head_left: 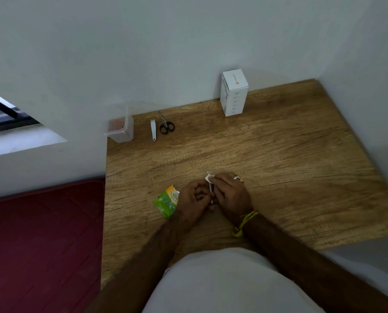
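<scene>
Closest to us is the pale cloth of our shirt [222, 281], and both bare forearms reach forward from it over the wooden surface [290, 159]. The right wrist wears a band of yellow and orange threads [244, 222].

Our two hands meet just past the near middle of the surface. The left hand [194, 197] has its fingers curled inward, and its fingertips close on the lower part of a small white packet [210, 180]. The right hand [230, 193], with a ring [237, 177] on one finger, curls over the packet from the other side and pinches its upper part. The packet stands roughly upright between the two hands, and a crumpled white corner pokes out above the right hand's fingers. We cannot tell what the packet holds.

A green and yellow sachet [167, 202] lies flat on the surface just to the left, and its right edge is tucked under the back of the left hand.

Well beyond the hands, a white nail clipper [153, 129] and a pair of black-handled scissors [165, 124] lie side by side near the far edge. A clear plastic container [120, 129] with something reddish inside sits at the far left corner. A tall white box [233, 93] stands against the wall [166, 53] further right.

Off the surface to the left lies a dark red mattress [41, 240], with a window [5, 114] beyond it.
</scene>
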Demonstrator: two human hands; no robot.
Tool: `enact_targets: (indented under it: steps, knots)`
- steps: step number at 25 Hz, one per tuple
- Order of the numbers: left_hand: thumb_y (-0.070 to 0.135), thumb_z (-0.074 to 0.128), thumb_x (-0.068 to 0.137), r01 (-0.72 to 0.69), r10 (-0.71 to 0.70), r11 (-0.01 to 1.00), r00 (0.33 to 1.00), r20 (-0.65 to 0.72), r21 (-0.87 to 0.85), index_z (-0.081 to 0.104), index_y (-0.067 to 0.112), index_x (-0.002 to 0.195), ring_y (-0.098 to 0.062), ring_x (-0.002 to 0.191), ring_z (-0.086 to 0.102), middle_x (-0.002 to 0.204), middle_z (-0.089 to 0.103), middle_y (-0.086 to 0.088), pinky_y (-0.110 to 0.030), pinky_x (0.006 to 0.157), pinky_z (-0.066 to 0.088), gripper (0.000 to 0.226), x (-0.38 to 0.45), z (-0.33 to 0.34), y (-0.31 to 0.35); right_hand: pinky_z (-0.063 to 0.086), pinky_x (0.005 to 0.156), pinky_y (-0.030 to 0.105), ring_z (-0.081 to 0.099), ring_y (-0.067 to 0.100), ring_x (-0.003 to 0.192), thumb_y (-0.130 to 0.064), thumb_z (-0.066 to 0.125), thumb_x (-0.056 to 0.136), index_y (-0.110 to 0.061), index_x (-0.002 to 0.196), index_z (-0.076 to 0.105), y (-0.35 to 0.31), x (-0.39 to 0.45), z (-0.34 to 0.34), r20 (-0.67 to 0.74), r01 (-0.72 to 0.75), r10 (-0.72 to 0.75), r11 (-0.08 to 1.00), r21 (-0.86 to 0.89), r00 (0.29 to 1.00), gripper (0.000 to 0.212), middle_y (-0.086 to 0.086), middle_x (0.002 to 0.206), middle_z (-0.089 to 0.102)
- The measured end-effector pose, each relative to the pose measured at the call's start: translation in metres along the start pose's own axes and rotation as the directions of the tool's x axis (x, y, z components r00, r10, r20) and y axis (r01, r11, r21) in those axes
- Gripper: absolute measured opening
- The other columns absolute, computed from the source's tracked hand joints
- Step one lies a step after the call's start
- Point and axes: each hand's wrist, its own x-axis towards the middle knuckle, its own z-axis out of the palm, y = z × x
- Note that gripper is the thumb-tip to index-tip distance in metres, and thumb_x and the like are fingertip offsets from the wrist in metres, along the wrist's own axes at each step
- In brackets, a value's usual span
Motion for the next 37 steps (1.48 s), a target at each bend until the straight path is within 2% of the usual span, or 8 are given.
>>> enact_targets:
  steps: [3,10,16,20,22,27,33,37]
  knots:
    - [-0.007,0.063,0.090,0.001,-0.001,1.000,1.000,0.002,0.000,0.059,0.000,0.117,-0.018,0.069,0.072,0.096,0.071,-0.023,-0.022,0.057,0.056,0.028,-0.001,0.001,0.003,0.048,0.088,0.037,0.062,0.026,0.096,-0.013,0.052,0.095,-0.003,0.116,0.070,0.002,0.000,-0.002,0.013,0.026,-0.026,1.000,0.009,1.000,0.031,0.009,0.108,0.070]
    - [-0.007,0.063,0.090,-0.012,0.012,1.000,1.000,0.014,0.016,0.061,0.009,0.101,-0.011,0.059,0.069,0.086,0.070,-0.013,-0.019,0.051,0.053,0.020,-0.004,0.002,0.008,0.052,0.083,0.041,0.063,0.027,0.096,-0.013,0.050,0.095,-0.004,0.116,0.071,0.000,-0.002,-0.004,0.035,0.059,-0.059,0.998,0.011,0.998,0.031,0.009,0.109,0.069]
    - [-0.003,0.065,0.090,-0.025,0.025,0.999,1.000,0.002,0.044,0.062,0.015,0.100,-0.014,0.057,0.067,0.083,0.072,-0.009,-0.021,0.048,0.053,0.021,-0.004,0.002,0.008,0.052,0.082,0.041,0.062,0.027,0.095,-0.012,0.051,0.094,-0.003,0.114,0.071,0.003,-0.004,-0.006,0.037,0.061,-0.062,0.998,0.022,0.997,0.029,0.010,0.107,0.069]
    - [-0.003,0.065,0.091,-0.020,0.020,0.999,1.000,-0.001,0.040,0.062,0.009,0.108,-0.016,0.065,0.070,0.088,0.071,-0.016,-0.023,0.050,0.054,0.021,-0.002,0.001,0.006,0.053,0.080,0.041,0.064,0.029,0.093,-0.014,0.051,0.096,-0.002,0.113,0.071,0.001,-0.003,-0.008,0.026,0.089,-0.090,0.996,0.007,0.996,0.029,0.011,0.106,0.069]
    - [-0.003,0.064,0.091,-0.008,0.008,0.999,1.000,0.013,0.043,0.060,0.005,0.117,-0.016,0.069,0.071,0.091,0.071,-0.018,-0.023,0.052,0.055,0.027,-0.002,0.001,0.004,0.053,0.078,0.041,0.064,0.030,0.091,-0.014,0.052,0.096,-0.001,0.112,0.071,0.002,-0.006,-0.008,0.036,0.106,-0.106,0.994,0.008,0.994,0.028,0.012,0.104,0.068]
    - [-0.007,0.063,0.091,-0.003,0.002,1.000,1.000,0.021,0.028,0.059,0.002,0.119,-0.008,0.063,0.070,0.089,0.070,-0.016,-0.018,0.052,0.053,0.030,-0.004,0.001,0.008,0.053,0.078,0.041,0.064,0.029,0.089,-0.016,0.052,0.096,-0.001,0.110,0.072,0.002,-0.006,-0.010,0.038,0.131,-0.130,0.991,-0.018,0.991,0.029,0.012,0.103,0.069]
    - [-0.006,0.064,0.090,0.006,-0.005,0.999,1.000,0.021,-0.048,0.058,0.003,0.121,-0.018,0.077,0.073,0.097,0.070,-0.025,-0.023,0.065,0.059,0.033,-0.005,0.002,0.008,0.052,0.078,0.041,0.063,0.028,0.091,-0.014,0.054,0.094,-0.001,0.109,0.072,0.004,-0.010,-0.011,0.040,0.106,-0.105,0.994,-0.030,0.994,0.027,0.012,0.105,0.069]
    - [-0.003,0.065,0.090,0.018,-0.017,0.998,1.000,0.012,-0.058,0.058,0.006,0.123,-0.023,0.077,0.074,0.092,0.074,-0.018,-0.028,0.067,0.061,0.035,-0.006,0.005,0.007,0.052,0.077,0.040,0.063,0.029,0.089,-0.015,0.054,0.097,-0.002,0.108,0.073,0.002,-0.010,-0.014,-0.005,0.112,-0.112,0.993,-0.030,0.994,0.026,0.011,0.102,0.069]
